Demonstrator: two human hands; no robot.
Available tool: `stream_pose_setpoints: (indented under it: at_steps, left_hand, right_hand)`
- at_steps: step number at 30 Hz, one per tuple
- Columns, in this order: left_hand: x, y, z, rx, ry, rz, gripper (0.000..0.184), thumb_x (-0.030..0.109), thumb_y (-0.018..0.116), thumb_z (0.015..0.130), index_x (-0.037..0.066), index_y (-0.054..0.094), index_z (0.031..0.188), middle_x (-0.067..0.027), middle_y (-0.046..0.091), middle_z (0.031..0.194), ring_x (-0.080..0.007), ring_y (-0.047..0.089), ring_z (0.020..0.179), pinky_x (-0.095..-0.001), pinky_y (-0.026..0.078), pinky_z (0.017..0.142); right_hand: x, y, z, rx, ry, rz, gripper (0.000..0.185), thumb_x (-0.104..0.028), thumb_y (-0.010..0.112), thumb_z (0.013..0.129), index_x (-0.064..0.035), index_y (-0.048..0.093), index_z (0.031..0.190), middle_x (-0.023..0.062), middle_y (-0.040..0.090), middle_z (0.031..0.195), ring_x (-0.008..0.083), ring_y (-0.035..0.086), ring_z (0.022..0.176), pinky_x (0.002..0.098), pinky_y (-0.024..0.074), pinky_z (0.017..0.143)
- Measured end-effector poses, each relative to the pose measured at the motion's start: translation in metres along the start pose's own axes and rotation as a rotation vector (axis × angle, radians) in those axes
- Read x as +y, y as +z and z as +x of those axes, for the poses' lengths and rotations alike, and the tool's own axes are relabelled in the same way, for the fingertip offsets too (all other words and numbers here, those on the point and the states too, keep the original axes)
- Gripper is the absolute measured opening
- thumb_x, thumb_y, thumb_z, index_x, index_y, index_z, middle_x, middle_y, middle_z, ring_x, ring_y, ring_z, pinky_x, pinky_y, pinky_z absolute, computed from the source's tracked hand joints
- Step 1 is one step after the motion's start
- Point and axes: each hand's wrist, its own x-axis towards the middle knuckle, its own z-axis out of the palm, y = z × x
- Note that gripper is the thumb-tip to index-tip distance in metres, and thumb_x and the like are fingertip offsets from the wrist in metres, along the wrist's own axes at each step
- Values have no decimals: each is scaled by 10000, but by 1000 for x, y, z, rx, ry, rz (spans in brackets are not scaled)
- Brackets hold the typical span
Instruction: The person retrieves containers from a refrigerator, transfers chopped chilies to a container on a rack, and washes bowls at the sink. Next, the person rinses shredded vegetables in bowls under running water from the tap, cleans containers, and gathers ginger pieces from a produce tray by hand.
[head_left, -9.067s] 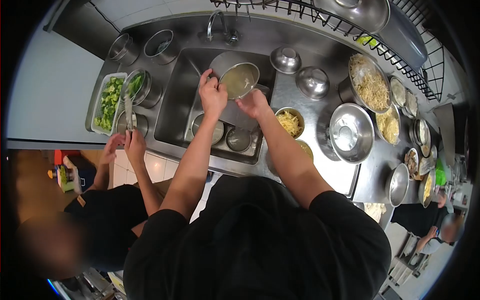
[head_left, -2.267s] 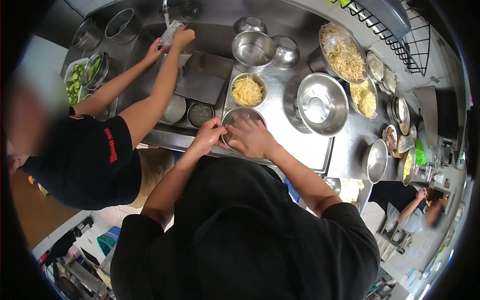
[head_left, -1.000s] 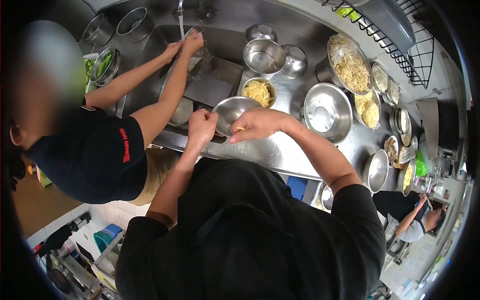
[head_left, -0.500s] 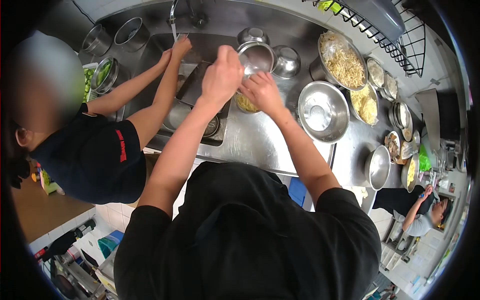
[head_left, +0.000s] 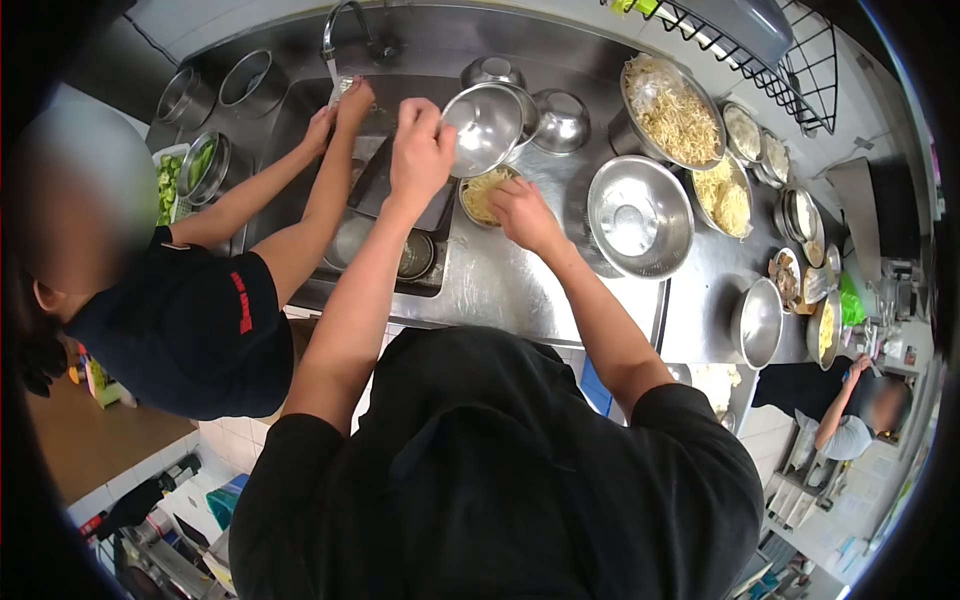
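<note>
The left hand (head_left: 420, 150) pinches one tilted steel bowl (head_left: 486, 130) beside one bowl of yellow shreds (head_left: 475, 218) on the table (head_left: 520, 285); the right hand (head_left: 497, 198) bunches its fingers there (whether around shreds, I cannot tell).

Steel counter (head_left: 530, 285), shiny; sink (head_left: 400, 95) set into left part. Far left: open metal pots (head_left: 253, 85). Left edge: white basket (head_left: 184, 209), cut greens inside. Middle: small bowl (head_left: 472, 214), yellow shreds in it. Beyond: two upturned bowls (head_left: 562, 122). Right of middle: wide colander (head_left: 638, 215), upright. Farther right: deep pot (head_left: 625, 135) heaped with sprouts. Right, nearer: metal bowl (head_left: 757, 322).
</note>
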Motion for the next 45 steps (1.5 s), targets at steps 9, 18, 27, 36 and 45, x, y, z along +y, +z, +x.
stream_pose_setpoints:
  at_steps: [9, 18, 27, 36, 45]
  left_hand:
    - [-17, 6, -9, -76, -406, -483, 287, 122, 678, 900, -5, 498, 716, -74, 513, 831, -163, 464, 687, -296, 396, 628]
    - [3, 8, -5, 127, 9, -252, 201, 20, 647, 895, -16, 509, 754, -123, 607, 1024, -199, 576, 784, -307, 457, 671]
    - [22, -49, -41, 197, -173, -248, 284, 27, 684, 867, 8, 449, 707, -100, 604, 868, -175, 512, 673, -300, 414, 607]
    - [1, -84, -183, -118, -857, -459, 351, 29, 688, 818, 79, 389, 642, 65, 373, 634, -34, 327, 617, -247, 287, 524]
    - [-27, -119, -244, -146, -1215, -595, 295, 1, 648, 809, 107, 425, 650, 78, 414, 655, -19, 349, 615, -226, 285, 538]
  right_hand:
    - [-37, -30, 72, 346, -59, 460, 142, -60, 636, 846, -14, 678, 974, 179, 661, 1013, 372, 629, 856, 460, 473, 820]
    - [-12, -28, 57, -205, -140, -80, 62, -34, 605, 809, -18, 655, 843, 158, 648, 947, 364, 632, 930, 474, 521, 811]
    - [2, -15, 18, 88, 4, 169, 218, -22, 615, 790, -23, 696, 993, 178, 667, 960, 373, 645, 958, 449, 538, 813]
    - [-45, 0, -2, -41, -174, 275, 221, -19, 624, 804, 3, 672, 1019, 175, 663, 927, 363, 654, 908, 438, 538, 794]
    - [-50, 108, -36, -162, 63, -192, 270, -80, 571, 841, 44, 598, 1079, 168, 586, 1077, 312, 591, 1084, 363, 573, 828]
